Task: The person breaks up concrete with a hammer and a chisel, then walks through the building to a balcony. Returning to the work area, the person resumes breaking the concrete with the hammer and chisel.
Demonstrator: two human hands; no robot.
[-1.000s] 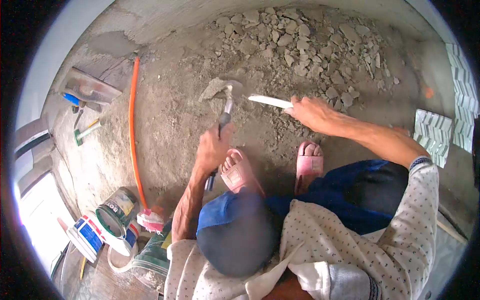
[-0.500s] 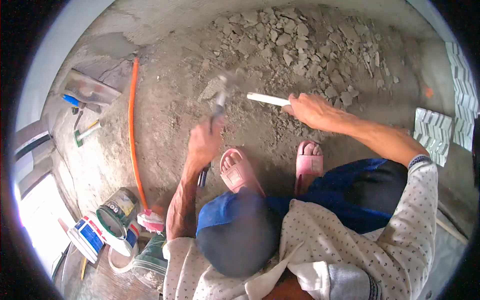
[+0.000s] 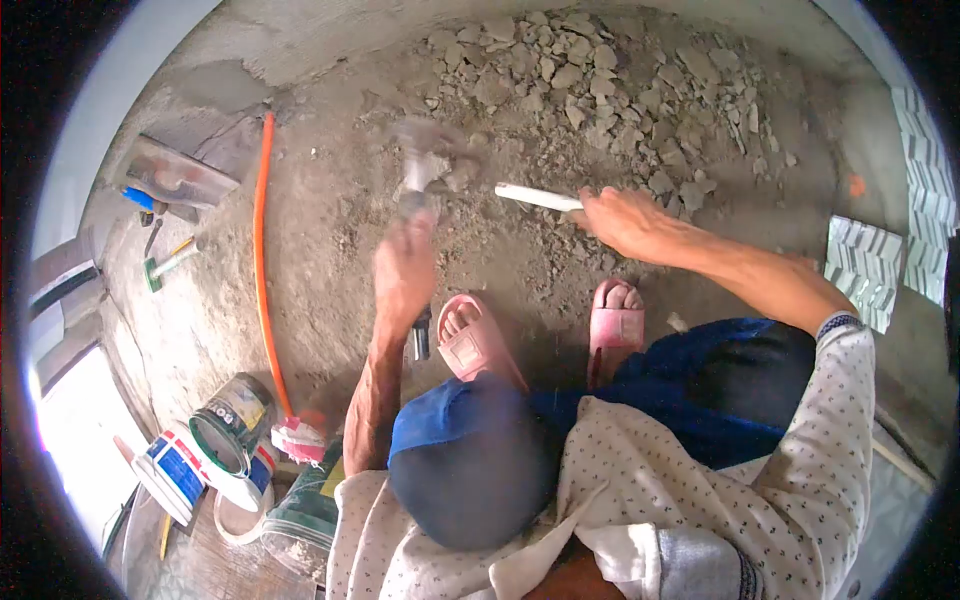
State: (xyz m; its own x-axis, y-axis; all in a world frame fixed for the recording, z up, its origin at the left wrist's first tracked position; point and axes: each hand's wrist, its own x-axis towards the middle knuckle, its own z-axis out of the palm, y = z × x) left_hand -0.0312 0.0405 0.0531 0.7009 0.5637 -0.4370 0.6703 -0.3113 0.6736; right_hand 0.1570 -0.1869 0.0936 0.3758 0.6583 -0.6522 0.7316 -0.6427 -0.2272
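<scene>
My left hand (image 3: 404,268) is wrapped round a hammer (image 3: 414,172). Its head is smeared by motion over the dusty floor, and the dark handle end sticks out below my fist. My right hand (image 3: 622,222) grips a flat, pale bar, perhaps a chisel (image 3: 536,196), whose free end points left toward the hammer without touching it. A greyish lump (image 3: 460,174) lies on the floor between the two tools. Broken grey chips (image 3: 600,85) are spread beyond my hands.
An orange hose (image 3: 262,230) runs along the left, beside a trowel (image 3: 185,172) and a green-headed tool (image 3: 170,264). Buckets (image 3: 222,430) stand at lower left. Striped tiles (image 3: 862,268) lie at right. My pink sandals (image 3: 475,345) are below my hands.
The hammer and my left hand have shifted slightly left, and the handle end has swung right, lower down. My right hand and the pale bar have hardly moved.
</scene>
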